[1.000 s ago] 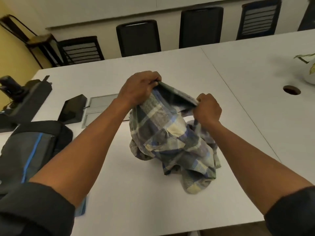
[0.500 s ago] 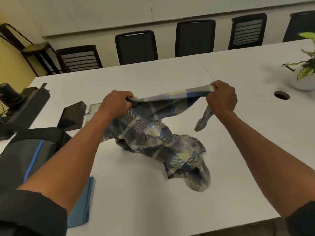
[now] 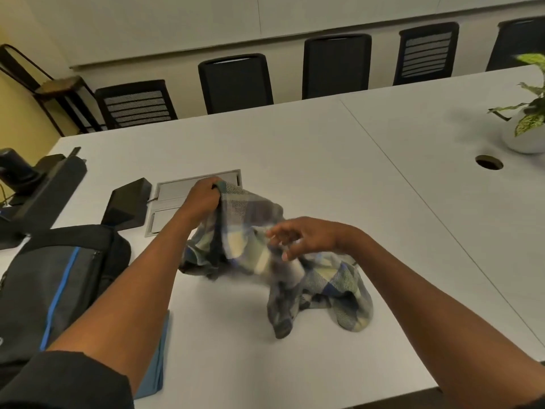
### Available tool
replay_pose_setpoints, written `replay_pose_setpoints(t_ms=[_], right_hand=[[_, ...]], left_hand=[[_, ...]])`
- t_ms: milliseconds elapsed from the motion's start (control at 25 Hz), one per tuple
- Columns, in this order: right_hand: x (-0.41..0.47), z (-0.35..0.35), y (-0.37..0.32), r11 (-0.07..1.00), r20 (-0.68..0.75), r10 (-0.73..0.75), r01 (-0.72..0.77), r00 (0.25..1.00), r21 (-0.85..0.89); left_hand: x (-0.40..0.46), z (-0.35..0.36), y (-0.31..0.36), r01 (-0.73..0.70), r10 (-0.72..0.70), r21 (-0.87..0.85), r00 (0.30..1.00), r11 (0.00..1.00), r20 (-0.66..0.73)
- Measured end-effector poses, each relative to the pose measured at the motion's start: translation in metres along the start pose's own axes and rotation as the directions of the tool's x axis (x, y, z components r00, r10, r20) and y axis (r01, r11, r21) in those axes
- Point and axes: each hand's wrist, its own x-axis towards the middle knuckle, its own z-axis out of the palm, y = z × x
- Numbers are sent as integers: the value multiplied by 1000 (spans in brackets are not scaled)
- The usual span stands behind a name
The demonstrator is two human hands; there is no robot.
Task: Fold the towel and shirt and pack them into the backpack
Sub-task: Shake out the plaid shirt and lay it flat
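Shirt [image 3: 295, 267] fabric lies bunched in the middle of the worktop [image 3: 324, 160], directly ahead of us, with its heap trailing from far left to near right. Our left hand [image 3: 203, 199] is clenched on one edge of it, lifting that end above the surface near the metal panel [image 3: 177, 190]. Our right hand [image 3: 306, 239] hovers over the middle of the heap with fingers spread and loose, gripping nothing, though blur makes its contact with the cloth hard to judge. The loose, crumpled end sits below and just right of that hand, so we judge the right hand is the nearer one to catch a second edge and stretch the garment flat along its length. The backpack [image 3: 53, 278] rests at the near left, beside our left forearm, and the blue towel [image 3: 157, 358] lies flat next to it, partly hidden under that arm. Neither item is packed yet.
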Motion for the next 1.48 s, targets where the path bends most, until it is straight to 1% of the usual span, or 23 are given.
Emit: replay_pose_setpoints(t_ms=[40,80,120,160,200,240,280,400,560,640,720,800,840,920,960,1000,1040,1080,1120,1200,1240,1400,1480], right_hand=[[4,3,7,999,6,14,-14,1000,36],[10,7,12,999,-122,20,-14,992,53],[16,8,18,998,-338,45,-32,940,45],[25,8,24,997,-553,80,-74,830,32],[30,7,28,991,-696,108,-130,710,21],[34,7,31,985,-756,125,-173,642,16],[39,7,34,981,-757,134,-194,639,9],[51,13,43,988,-632,152,-122,760,92],[58,21,39,984,-593,133,-34,794,175],[63,24,36,979,-452,145,-60,880,197],[71,29,35,990,-356,134,-106,925,96],[74,34,33,997,-452,67,-80,890,-10],[74,34,32,998,-534,30,-59,845,-37],[70,31,27,995,-663,-38,-35,747,-96],[68,30,21,992,-691,-77,-13,718,-124],[68,30,16,989,-706,-109,1,700,-151],[69,31,10,986,-716,-126,9,687,-165],[72,34,3,987,-725,-128,14,677,-161],[75,36,-4,988,-733,-125,12,669,-157],[78,40,-17,984,-755,-128,-13,643,-178],[78,40,-21,983,-766,-120,-33,631,-181],[67,37,-27,986,-815,-47,-104,577,-131],[64,36,-28,991,-814,-48,-77,579,-114]], left_hand=[[-2,-1,6,-4,5,-83,1000,997,16],[-3,-3,10,-14,20,-150,999,989,38],[-4,-5,13,-28,41,-202,997,979,61],[-6,-8,15,-39,61,-247,995,968,81],[-7,-10,16,-44,75,-284,992,958,99],[-9,-12,17,-40,81,-325,990,945,114],[-11,-14,17,-27,79,-367,989,930,126],[-13,-24,8,24,63,-474,984,880,166],[-14,-45,-23,122,2,-589,979,799,205],[-19,-50,-32,202,-74,-633,972,747,222],[-22,-53,-38,255,-118,-642,961,723,249],[-25,-63,-45,291,-151,-568,948,770,281],[-23,-69,-49,317,-205,-447,937,836,282],[-15,-77,-58,376,-365,-11,905,926,221],[-12,-77,-58,357,-397,221,900,908,181],[-12,-70,-51,286,-367,390,918,875,150],[-13,-58,-41,178,-273,478,952,860,138],[-19,-43,-29,92,-168,444,977,891,134],[-26,-26,-18,14,-64,333,988,943,139],[-46,5,1,-144,114,155,976,977,186],[-53,16,5,-197,168,128,963,972,209],[-55,31,13,-264,227,100,931,959,285],[-57,36,18,-352,298,249,926,902,231]])
